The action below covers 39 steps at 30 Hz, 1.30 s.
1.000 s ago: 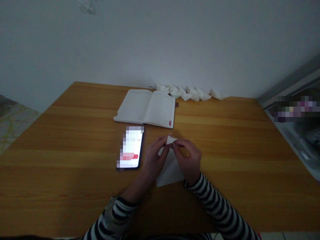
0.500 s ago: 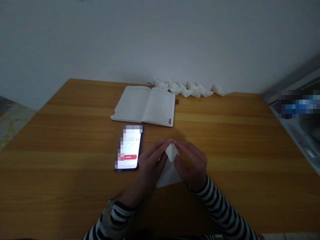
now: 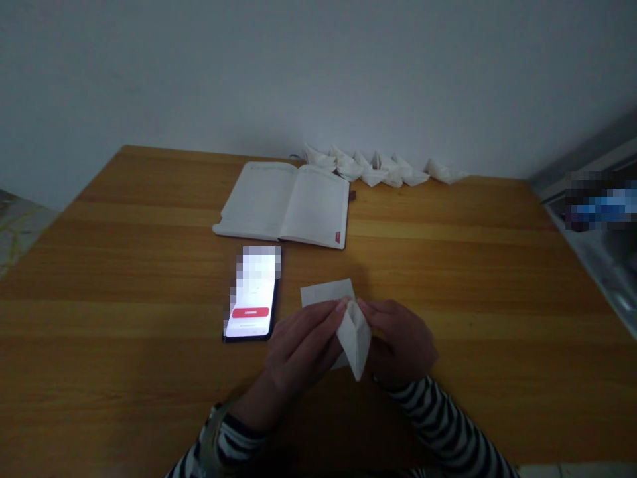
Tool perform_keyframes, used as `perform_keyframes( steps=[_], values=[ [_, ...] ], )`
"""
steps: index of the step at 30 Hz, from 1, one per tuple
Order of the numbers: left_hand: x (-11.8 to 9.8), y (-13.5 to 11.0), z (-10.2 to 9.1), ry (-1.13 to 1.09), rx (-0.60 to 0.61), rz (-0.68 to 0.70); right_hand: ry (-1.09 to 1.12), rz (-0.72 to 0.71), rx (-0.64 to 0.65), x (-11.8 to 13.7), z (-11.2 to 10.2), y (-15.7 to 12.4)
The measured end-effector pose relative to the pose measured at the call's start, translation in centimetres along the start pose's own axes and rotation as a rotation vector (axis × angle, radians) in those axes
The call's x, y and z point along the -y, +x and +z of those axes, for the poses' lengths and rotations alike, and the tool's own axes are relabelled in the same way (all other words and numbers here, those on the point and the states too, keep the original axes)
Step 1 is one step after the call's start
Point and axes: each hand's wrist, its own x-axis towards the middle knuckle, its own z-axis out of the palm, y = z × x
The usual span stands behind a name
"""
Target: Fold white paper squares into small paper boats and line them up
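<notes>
Beside the phone (image 3: 251, 312), the left hand (image 3: 301, 346) pinches the folded white paper (image 3: 354, 338), now turned round so its narrow fold points toward the person; the right hand (image 3: 401, 345) pinches its other side.

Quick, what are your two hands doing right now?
Left hand: closed, pinching the folded white paper.
Right hand: closed, pinching that paper too.

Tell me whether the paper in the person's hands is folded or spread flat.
Folded: the white paper stands in a creased point between the left hand and right hand.
</notes>
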Motion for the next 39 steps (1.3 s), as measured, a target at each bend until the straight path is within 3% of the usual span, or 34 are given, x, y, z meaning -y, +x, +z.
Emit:
perform_keyframes(
  steps=[11,14,18,24,27,35,39],
  values=[
    [0.5,-0.8,0.1,-0.083,0.03,0.004,0.057,0.016,0.07,-0.4,-0.2,-1.1],
    [0.4,-0.8,0.7,-0.127,0.039,-0.037,0.07,0.067,0.038,-0.6,0.5,-1.6],
    [0.5,-0.5,2.2,-0.183,0.066,-0.21,0.105,0.213,-0.005,-0.9,1.8,-1.6],
    [1.4,-0.5,3.5,-0.375,0.172,-0.648,0.299,0.541,0.028,-1.7,3.0,-1.5],
    [1.9,-0.4,3.4,-0.412,0.216,-0.718,0.362,0.609,0.107,-2.3,3.3,-1.9],
    [3.1,-0.4,3.1,-0.284,0.265,-0.698,0.408,0.624,0.291,-3.4,3.4,-2.2],
    [3.9,-0.4,2.9,-0.169,0.234,-0.663,0.413,0.596,0.49,-3.9,2.5,-1.4]
  ],
)
